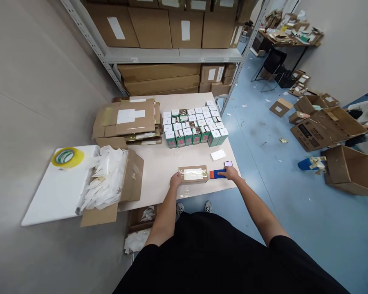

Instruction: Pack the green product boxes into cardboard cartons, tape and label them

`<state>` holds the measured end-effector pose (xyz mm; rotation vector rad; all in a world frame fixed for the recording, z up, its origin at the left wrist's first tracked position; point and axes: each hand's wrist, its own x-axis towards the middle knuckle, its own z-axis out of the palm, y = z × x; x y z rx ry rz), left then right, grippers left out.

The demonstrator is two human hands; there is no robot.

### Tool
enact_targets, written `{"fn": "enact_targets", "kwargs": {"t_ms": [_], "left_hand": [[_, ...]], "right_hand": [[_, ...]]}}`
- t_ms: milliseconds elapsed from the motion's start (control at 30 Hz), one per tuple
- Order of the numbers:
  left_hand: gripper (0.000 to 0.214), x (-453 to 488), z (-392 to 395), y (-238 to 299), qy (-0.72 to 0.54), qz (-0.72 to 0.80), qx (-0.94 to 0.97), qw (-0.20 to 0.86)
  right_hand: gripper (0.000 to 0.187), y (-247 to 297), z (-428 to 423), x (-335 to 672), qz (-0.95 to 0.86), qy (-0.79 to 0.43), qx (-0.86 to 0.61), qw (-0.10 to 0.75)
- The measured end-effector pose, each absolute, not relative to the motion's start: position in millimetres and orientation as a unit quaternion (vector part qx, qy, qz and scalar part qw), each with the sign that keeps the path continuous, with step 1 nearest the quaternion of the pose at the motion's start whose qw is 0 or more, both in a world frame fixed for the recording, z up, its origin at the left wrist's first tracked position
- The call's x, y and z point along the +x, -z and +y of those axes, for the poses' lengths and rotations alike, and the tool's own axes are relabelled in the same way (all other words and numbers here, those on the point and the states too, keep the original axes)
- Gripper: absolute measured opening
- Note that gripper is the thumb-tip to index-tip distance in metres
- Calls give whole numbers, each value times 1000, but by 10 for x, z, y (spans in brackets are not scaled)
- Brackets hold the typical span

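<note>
A small brown cardboard box [193,174] with a white label lies near the front edge of the pale table [159,163]. My left hand [175,179] presses against its left end, fingers curled on the box. My right hand [231,173] grips a blue tape dispenser with an orange end [217,174], which sits just right of the box. A phone [228,163] with a lit screen lies just behind my right hand.
Several green-and-white small boxes [194,126] stand in rows mid-table, flattened cartons [127,120] to their left. An open carton of white bags [108,179] and a yellow tape roll [67,157] sit left. A white card [218,154] lies near. Shelving [171,55] behind; cartons litter the blue floor [325,128].
</note>
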<state>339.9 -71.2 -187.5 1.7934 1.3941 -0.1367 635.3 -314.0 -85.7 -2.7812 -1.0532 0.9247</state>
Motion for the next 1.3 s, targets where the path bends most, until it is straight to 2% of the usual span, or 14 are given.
{"fn": "enact_targets", "kwargs": {"t_ms": [467, 733, 900, 1067, 1167, 1300], "left_hand": [[48, 3152, -506, 1987, 15, 540, 694, 476], [46, 2752, -130, 1882, -12, 615, 630, 474], [51, 2643, 64, 1655, -106, 615, 626, 467], [55, 2620, 173, 1477, -153, 525, 646, 533], [49, 2537, 154, 1437, -150, 488, 648, 565], [48, 2398, 60, 1438, -125, 511, 673, 520]], "right_hand": [[46, 546, -2828, 6162, -335, -274, -901, 29], [51, 303, -1990, 5501, -407, -221, -881, 98], [54, 237, -1404, 4848, -440, -234, -863, 76], [57, 249, -1055, 4403, -469, -254, -845, 49], [58, 272, -927, 4279, -468, -259, -844, 45], [61, 313, -840, 4214, -479, -276, -832, 53]]}}
